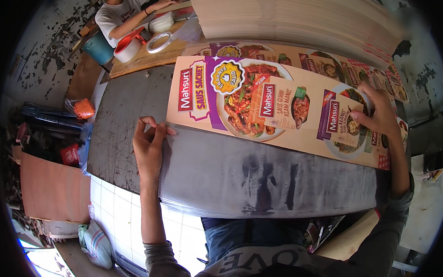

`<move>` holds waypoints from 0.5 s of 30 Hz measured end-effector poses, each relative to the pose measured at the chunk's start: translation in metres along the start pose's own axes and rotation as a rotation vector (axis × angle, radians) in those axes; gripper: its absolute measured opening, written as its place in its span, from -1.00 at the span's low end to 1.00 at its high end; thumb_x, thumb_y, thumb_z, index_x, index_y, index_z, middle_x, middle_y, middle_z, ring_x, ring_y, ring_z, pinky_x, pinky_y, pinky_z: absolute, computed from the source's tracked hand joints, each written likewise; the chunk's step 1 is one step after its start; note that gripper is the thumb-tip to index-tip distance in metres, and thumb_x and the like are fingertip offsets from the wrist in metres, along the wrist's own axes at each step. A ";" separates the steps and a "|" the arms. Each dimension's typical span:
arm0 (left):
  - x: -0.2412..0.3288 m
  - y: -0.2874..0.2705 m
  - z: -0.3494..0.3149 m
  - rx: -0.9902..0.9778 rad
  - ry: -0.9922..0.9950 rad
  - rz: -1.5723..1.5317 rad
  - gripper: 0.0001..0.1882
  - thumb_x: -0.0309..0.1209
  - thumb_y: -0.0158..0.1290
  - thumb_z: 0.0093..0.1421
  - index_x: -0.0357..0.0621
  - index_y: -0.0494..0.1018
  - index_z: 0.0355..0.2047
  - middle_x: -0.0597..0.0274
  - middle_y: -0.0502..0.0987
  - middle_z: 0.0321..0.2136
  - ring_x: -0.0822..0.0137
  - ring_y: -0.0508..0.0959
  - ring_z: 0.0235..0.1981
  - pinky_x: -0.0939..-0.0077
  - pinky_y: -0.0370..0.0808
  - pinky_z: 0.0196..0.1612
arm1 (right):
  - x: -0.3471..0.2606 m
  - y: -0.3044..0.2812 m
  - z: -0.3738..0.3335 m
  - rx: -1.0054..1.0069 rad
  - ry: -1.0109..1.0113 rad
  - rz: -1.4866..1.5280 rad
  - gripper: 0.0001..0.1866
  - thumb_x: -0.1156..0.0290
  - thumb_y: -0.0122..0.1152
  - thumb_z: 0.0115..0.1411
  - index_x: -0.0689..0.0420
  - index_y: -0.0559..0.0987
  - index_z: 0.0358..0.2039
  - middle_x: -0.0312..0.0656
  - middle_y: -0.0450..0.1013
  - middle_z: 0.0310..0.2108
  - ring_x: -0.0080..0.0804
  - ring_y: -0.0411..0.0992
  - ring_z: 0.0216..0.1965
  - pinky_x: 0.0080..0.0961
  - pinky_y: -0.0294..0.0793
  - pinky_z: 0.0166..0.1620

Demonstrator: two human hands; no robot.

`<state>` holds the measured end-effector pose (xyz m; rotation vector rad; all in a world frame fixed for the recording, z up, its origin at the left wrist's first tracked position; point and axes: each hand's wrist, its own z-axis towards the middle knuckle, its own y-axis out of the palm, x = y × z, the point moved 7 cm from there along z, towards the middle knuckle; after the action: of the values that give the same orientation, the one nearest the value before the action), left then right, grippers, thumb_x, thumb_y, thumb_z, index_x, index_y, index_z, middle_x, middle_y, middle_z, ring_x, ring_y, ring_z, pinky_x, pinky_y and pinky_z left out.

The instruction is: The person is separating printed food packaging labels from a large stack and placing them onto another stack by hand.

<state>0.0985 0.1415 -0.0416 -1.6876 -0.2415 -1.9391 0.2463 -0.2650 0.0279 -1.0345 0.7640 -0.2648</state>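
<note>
A long printed cardboard sheet [307,123] with food pictures, a purple band and a yellow badge lies slantwise in front of me. My right hand [381,115] grips its right part, thumb on the printed face and fingers toward the far edge. At the near left corner is my left hand [150,146], its fingers curled and pinched together. Whether they hold the sheet's corner or the layer below cannot be made out. Beneath and nearer to me spreads a shiny grey surface [220,172] with dark smears. More printed sheets [321,64] of the same design lie behind.
A tall stack of cardboard [294,19] rises at the back. On a wooden board [131,62] at the back left are a red tape dispenser [129,45] and a white tape roll [159,42]. Another person [123,13] sits beyond. A sack [98,244] lies on the floor, lower left.
</note>
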 end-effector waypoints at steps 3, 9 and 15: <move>0.001 0.001 0.000 -0.010 0.023 -0.001 -0.92 -0.53 -0.12 0.20 -0.16 0.18 -0.38 0.13 0.49 -0.57 0.48 0.48 -0.47 0.64 0.38 -0.25 | 0.002 0.000 -0.001 0.040 -0.059 -0.007 -0.60 0.18 0.27 -0.14 0.20 0.35 -0.43 -0.24 0.22 -0.67 -0.51 0.18 -0.69 -0.56 0.16 -0.59; 0.003 0.003 -0.002 -0.020 0.050 -0.023 -0.93 -0.54 -0.14 0.22 -0.17 0.18 -0.37 0.14 0.49 -0.56 0.53 0.44 -0.42 0.67 0.35 -0.22 | -0.001 0.004 0.002 -0.058 0.047 -0.060 -0.62 0.20 0.27 -0.12 0.20 0.42 -0.39 -0.12 0.37 -0.61 -0.28 0.37 -0.59 -0.47 0.30 -0.48; 0.002 -0.003 -0.005 -0.001 0.101 0.010 -0.93 -0.54 -0.14 0.22 -0.18 0.18 -0.36 0.23 0.49 -0.56 0.62 0.32 -0.50 0.77 0.23 -0.34 | -0.001 0.016 0.005 -0.156 0.038 -0.044 -0.62 0.18 0.23 -0.07 0.21 0.42 -0.37 -0.07 0.38 -0.53 -0.20 0.38 -0.46 -0.40 0.30 -0.37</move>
<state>0.0931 0.1408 -0.0395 -1.5824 -0.1938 -2.0107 0.2466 -0.2532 0.0157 -1.1975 0.8072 -0.2660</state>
